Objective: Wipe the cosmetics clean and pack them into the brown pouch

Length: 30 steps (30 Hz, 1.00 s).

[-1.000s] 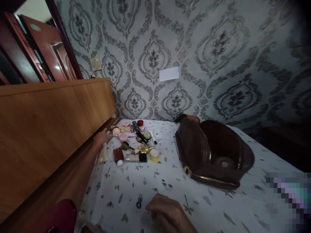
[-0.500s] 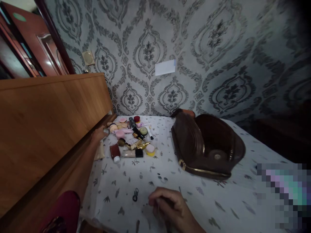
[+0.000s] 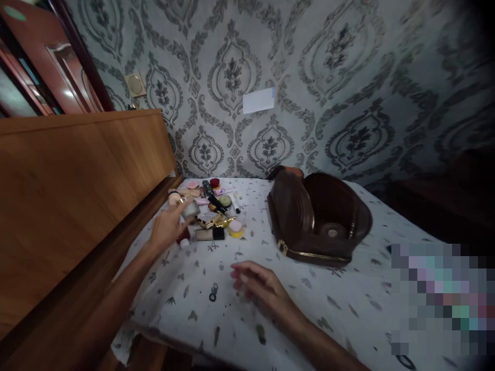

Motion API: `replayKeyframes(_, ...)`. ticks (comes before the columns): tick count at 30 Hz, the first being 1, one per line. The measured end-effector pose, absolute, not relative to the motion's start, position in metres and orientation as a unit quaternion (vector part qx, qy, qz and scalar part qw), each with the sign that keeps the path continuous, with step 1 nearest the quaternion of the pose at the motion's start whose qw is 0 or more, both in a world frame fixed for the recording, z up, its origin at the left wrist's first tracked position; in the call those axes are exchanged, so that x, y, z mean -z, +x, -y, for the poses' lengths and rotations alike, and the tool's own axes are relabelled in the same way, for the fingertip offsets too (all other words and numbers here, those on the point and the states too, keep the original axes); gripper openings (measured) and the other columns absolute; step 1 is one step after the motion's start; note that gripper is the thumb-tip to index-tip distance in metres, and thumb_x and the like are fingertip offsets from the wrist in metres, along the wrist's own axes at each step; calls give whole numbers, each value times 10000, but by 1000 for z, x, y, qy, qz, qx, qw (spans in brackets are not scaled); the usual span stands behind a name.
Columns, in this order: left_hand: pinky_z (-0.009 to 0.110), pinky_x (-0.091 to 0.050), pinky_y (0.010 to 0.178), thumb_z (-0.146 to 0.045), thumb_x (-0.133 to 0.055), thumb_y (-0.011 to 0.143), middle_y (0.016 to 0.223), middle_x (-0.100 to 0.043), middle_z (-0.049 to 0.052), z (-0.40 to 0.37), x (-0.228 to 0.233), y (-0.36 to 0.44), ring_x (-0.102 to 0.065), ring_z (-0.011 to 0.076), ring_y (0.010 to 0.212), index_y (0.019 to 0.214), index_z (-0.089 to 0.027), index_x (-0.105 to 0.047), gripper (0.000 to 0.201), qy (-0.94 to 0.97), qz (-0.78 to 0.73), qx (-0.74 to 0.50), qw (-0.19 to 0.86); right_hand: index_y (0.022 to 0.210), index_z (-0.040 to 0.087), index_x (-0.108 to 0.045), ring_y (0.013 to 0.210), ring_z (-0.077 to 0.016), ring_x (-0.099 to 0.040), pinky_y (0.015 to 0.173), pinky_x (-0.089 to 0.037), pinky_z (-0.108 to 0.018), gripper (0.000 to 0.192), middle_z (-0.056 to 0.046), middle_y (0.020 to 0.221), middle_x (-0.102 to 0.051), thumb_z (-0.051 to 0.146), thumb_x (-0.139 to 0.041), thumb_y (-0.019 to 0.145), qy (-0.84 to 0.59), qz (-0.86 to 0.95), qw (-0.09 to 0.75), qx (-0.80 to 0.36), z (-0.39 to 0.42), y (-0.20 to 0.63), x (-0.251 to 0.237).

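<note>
My left hand (image 3: 167,229) is lifted over the near edge of a pile of cosmetics (image 3: 211,208) and grips a small silvery jar (image 3: 190,209) between its fingers. My right hand (image 3: 257,286) hovers low over the patterned white sheet (image 3: 301,293), fingers apart and holding nothing. An open brown bag (image 3: 319,216) lies on the sheet to the right of the cosmetics, its gold zip facing me and its inside showing.
A wooden headboard (image 3: 77,185) runs along the left side. Patterned wallpaper (image 3: 332,93) rises behind the bed, with a white card (image 3: 258,100) stuck on it. A small dark ring-shaped item (image 3: 213,295) lies on the sheet left of my right hand.
My left hand has pulled back from the headboard side of the pile toward me, now holding the small jar. My right hand has lifted and spread its fingers. The view has tilted.
</note>
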State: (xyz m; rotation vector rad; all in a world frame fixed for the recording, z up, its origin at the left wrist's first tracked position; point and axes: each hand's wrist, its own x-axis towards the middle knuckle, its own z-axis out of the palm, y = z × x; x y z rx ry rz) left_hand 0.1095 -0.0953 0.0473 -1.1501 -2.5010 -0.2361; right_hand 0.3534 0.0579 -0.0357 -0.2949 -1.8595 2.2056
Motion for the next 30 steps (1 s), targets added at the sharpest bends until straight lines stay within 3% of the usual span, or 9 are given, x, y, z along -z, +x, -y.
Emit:
replayKeyframes(4, 303, -515, 654, -228, -606, 870, 1076, -643, 92, 83, -11, 175, -680, 269, 872, 1435, -359, -462, 597, -510, 840, 31, 181, 1233, 232, -643, 1172, -276, -606, 933, -520, -417, 619, -117, 1235, -666, 653, -669, 779, -86, 677, 163, -712, -76, 332, 32)
replayKeyframes(8, 266, -506, 571, -95, -498, 872, 1010, -621, 63, 73, 24, 214, -672, 254, 818, 1411, -434, -456, 638, -580, 796, 34, 167, 1223, 218, -654, 1232, -286, -566, 1098, -404, -473, 675, -99, 1257, -661, 745, -540, 817, -66, 728, 189, -656, -93, 322, 38)
replayKeyframes(12, 267, -532, 588, -48, -476, 861, 1042, -595, 56, 82, 39, 219, -667, 239, 850, 1419, -460, -417, 696, -622, 772, 38, 128, 1282, 207, -614, 1211, -260, -584, 1100, -409, -431, 595, -83, 1251, -663, 651, -516, 898, -33, 748, 175, -639, -95, 334, 48)
replayKeyframes(16, 265, -559, 684, 31, -461, 802, 1253, -575, 58, 102, 37, 202, -678, 194, 922, 1446, -418, -369, 790, -684, 725, 60, 53, 1346, 174, -553, 1156, -260, -617, 1030, -471, -428, 617, -108, 1244, -657, 579, -596, 882, -6, 755, 146, -639, -94, 343, 54)
replayKeyframes(19, 292, -559, 833, -101, -519, 876, 1282, -596, 74, 115, 29, 195, -665, 195, 1040, 1415, -297, -391, 587, -671, 719, 182, 5, 1390, 173, -512, 1212, -276, -586, 1060, -453, -451, 717, -131, 1336, -601, 506, -733, 795, 12, 777, 122, -618, -95, 344, 56)
replayKeyframes(23, 280, -539, 771, -339, -544, 943, 982, -666, 24, 113, 13, 204, -666, 184, 887, 1127, -215, -540, 223, -511, 790, 334, 57, 1480, 187, -396, 1328, -319, -489, 1115, -387, -515, 926, -168, 1467, -486, 397, -839, 694, 5, 836, 115, -536, -94, 343, 63)
replayKeyframes(25, 278, -525, 759, -354, -510, 964, 945, -650, 15, 105, 6, 212, -649, 178, 866, 1070, -210, -548, 183, -480, 790, 375, 72, 1478, 185, -397, 1328, -335, -485, 1105, -387, -541, 910, -182, 1461, -488, 375, -833, 702, -7, 857, 121, -501, -93, 342, 66)
replayKeyframes(30, 379, -466, 997, -274, -416, 1004, 1206, -606, 96, 73, 3, 232, -571, 215, 1154, 1173, -211, -536, 216, -595, 713, 368, 53, 1362, 198, -526, 1215, -320, -567, 1037, -441, -508, 740, -143, 1316, -609, 366, -827, 708, 10, 856, 157, -493, -89, 340, 67)
